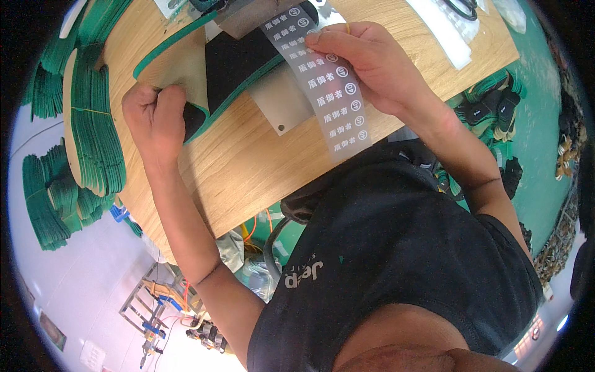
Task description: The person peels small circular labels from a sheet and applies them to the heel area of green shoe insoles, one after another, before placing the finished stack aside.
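Observation:
My left hand (155, 121) is closed on the near end of an insole (242, 59), black on one face with green edges. A beige face shows where it curls up beside my fist. The insole's far part lies over a flat metal plate (279, 105), under a metal block at the top edge. My right hand (378, 65) pinches a translucent strip of transfer labels (339, 102) between thumb and fingers. White repeated prints run along the strip, which overlaps the insole's right side and hangs down over the table.
Bundled green and beige insoles (93, 124) are stacked at the wooden table's (242, 167) left edge. A metal press block (254, 18) stands at the back. White sheets (434, 31) and a black cable (462, 9) lie at the back right. Black and green pieces (489, 111) are piled beyond the right edge.

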{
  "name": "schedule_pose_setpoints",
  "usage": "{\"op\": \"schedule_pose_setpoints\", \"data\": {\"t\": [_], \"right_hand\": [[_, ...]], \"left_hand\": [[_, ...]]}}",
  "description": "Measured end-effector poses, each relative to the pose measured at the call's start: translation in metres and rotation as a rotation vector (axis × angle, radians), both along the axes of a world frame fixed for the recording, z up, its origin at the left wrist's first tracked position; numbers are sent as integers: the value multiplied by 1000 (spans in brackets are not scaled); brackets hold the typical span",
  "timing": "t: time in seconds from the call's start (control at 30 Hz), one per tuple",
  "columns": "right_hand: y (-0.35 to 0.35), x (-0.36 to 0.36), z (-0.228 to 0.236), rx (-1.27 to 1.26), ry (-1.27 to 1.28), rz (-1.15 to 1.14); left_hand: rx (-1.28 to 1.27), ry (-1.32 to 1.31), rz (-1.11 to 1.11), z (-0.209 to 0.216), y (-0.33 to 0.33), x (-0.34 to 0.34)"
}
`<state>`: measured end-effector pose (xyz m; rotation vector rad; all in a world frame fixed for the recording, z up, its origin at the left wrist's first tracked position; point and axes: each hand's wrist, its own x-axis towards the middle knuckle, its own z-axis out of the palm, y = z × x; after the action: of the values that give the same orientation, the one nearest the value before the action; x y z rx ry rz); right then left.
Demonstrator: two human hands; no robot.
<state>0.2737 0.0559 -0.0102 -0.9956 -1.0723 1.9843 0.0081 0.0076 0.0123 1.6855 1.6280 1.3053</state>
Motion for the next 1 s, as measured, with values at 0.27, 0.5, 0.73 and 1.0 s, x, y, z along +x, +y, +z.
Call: {"op": "schedule_pose_setpoints", "data": {"t": [0.27, 0.5, 0.73, 1.0], "right_hand": [[0, 0, 0, 66, -62, -7], [1, -4, -2, 81, -58, -18], [0, -2, -4, 96, -68, -15], [-2, 29, -16, 294, -62, -201]], "left_hand": [[3, 45, -26, -4, 0, -8], [-21, 131, -96, 2, 3, 4], [-146, 358, -143, 4, 6, 24], [32, 324, -137, 7, 2, 23]]}}
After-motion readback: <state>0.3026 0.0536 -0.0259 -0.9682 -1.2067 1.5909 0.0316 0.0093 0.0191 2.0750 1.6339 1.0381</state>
